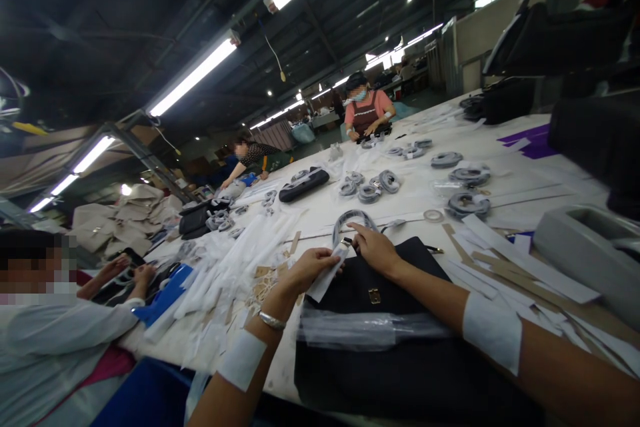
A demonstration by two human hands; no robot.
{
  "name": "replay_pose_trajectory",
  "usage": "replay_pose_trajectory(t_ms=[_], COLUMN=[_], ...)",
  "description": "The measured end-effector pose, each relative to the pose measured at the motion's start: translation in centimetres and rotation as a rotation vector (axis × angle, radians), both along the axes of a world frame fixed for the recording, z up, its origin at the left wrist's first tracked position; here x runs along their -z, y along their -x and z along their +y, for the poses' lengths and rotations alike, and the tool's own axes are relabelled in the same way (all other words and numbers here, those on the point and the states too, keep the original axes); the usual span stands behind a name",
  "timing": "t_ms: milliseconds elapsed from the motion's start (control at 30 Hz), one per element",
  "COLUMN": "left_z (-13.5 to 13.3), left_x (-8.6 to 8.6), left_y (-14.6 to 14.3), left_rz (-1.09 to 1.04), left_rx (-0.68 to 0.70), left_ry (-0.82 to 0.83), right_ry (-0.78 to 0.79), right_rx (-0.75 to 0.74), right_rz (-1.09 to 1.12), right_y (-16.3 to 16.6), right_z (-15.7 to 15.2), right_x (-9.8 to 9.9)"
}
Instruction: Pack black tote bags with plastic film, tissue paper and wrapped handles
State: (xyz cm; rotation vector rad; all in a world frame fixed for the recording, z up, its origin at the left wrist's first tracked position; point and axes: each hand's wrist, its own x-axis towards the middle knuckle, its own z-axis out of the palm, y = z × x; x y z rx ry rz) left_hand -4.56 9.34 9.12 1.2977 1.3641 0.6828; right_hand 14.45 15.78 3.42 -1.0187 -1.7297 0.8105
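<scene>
A black briefcase-style bag [380, 367] with a gold clasp [375, 295] lies in front of me, a band of clear plastic film [360, 330] across its flap. Its looped handle [354, 217] is wrapped in greyish plastic. My left hand [316, 270] is closed, pinching a white paper strip [326, 282] beside a small gold fitting at the handle's left end. My right hand [373, 250] is closed at the handle's right side, its index finger stretched along the loop and the other fingers curled and partly hidden.
Coiled, plastic-wrapped straps [387, 181] and a black bag [304, 185] lie farther across the white table. Paper and card strips [530, 260] and a grey tape dispenser [590, 260] are at right. Clear film sheets [225, 267] lie left. A co-worker [55, 340] sits close at left; others work beyond.
</scene>
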Motion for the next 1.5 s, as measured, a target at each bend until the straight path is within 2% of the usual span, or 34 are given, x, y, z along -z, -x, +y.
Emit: replay_pose_trajectory(t_ms=[67, 133, 267, 467, 633, 733, 1100, 1333, 1500], left_z=[0.1, 0.1, 0.1, 0.3, 0.7, 0.9, 1.4, 1.1, 1.3], left_x=[-0.8, -1.5, -2.3, -2.9, -3.8, -4.0, -4.2, -4.7, -4.7], left_y=[1.0, 1.7, 2.4, 3.1, 3.2, 2.9, 3.9, 2.8, 2.6], left_rz=[0.071, 0.098, 0.092, 0.171, 0.354, 0.399, 0.530, 0.560, 0.492], left_rx=[0.088, 0.142, 0.190, 0.238, 0.294, 0.307, 0.344, 0.333, 0.359], left_ry=[-0.029, -0.058, -0.005, 0.004, -0.104, -0.115, -0.100, -0.094, -0.052], right_ry=[-0.228, -0.341, -0.342, -0.285, -0.360, -0.388, -0.206, -0.056, -0.016], right_rx=[0.020, -0.062, -0.233, -0.299, -0.362, -0.366, -0.528, -0.446, -0.431], right_rz=[-0.196, -0.268, -0.294, -0.252, -0.303, -0.342, -0.208, -0.130, -0.095], right_y=[-0.2, -0.3, -0.4, -0.7, -0.7, -0.6, -1.1, -0.4, -0.2], right_z=[0.2, 0.4, 0.7, 0.8, -0.1, -0.7, -0.3, -0.1, 0.4], right_x=[0.3, 0.6, 0.7, 0.2, -0.5, -0.8, -0.9, -0.6, -0.4])
